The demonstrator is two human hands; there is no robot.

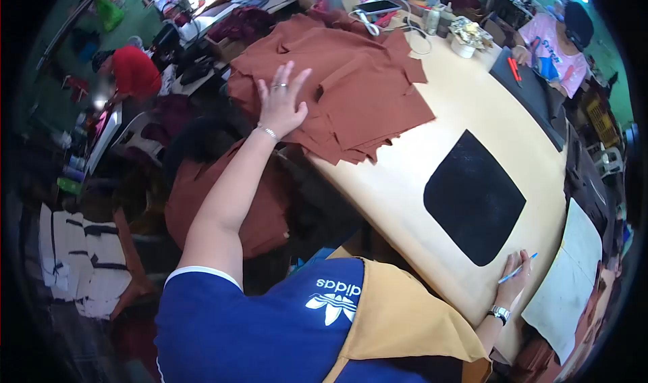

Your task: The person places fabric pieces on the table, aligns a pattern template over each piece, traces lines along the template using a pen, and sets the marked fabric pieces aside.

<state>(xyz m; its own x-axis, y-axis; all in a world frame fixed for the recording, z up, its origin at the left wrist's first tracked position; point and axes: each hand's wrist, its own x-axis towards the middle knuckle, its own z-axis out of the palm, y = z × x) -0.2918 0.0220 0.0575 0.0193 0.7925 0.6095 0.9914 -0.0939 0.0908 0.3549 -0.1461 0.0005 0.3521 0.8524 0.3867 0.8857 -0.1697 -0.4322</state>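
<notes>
My left hand (282, 102) lies with spread fingers over a pile of rust-brown fabric pieces (368, 103) at the table's far left part; a ring and a bracelet show on it. Near the table's right edge my right hand (516, 275) is closed on a blue and white pen (511, 275), with a watch at the wrist. Just beyond that hand a black rounded panel (472, 199) lies flat on the cream table (398, 187). A mustard cloth (405, 315) covers part of my front.
A white cup (463, 47), a phone (378, 7) and cables stand at the far end. Orange-handled scissors (515, 71) rest on dark material at far right, near a person in pink (553, 48). Another person in red (135, 72) is at left. A pale sheet (567, 282) hangs at right.
</notes>
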